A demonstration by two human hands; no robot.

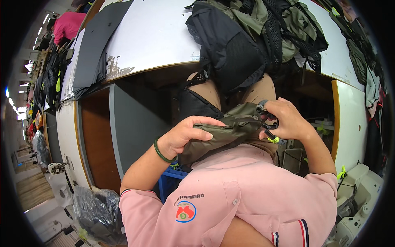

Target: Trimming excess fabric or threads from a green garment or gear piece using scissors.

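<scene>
At centre frame, the left hand [185, 138] lies closed over a folded olive-green fabric piece [218, 136], thumb on top and fingers curled under its near edge, pinning it against the lap. Just right of it, the right hand [288, 121] pinches a small black buckle [269, 123] at the fabric's right end; this grip is closed on the hardware, and a bit of yellow-green strap [272, 140] pokes out below the fingers. The fabric spans the gap between both hands, held just above the pink shirt [242, 193].

To do this well, I judge the left hand should keep the fold taut and flat so the buckle end does not twist, while the right works the buckle with the fingertips only, leaving the strap free of snags.

Above the hands, toward the upper middle of the frame, a heap of black and olive bags [251, 37] hangs over the edge of the white worktop [156, 37]. Dark sheets [96, 45] lie at upper left, and a pale sewing machine [362, 193] sits at lower right.
</scene>
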